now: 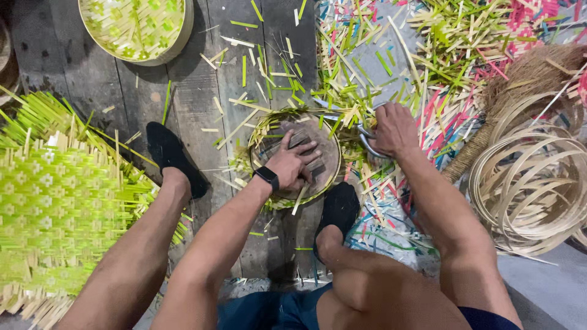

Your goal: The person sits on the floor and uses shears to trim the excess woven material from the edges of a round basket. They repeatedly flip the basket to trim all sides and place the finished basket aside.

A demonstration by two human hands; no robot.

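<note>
Pressing — left hand [295,162] on round mould [324,150] | right hand [394,128] gripping scissors [365,142]

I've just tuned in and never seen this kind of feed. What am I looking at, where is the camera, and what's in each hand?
One picture, from a camera on a person's head, looking down at their own arms and legs on a wooden floor. The left hand presses flat on a round woven piece with green strips around its edge. The right hand grips metal shears at its rim. Around lie cut strips, a green woven mat, a round basket and coiled bamboo hoops.
</note>
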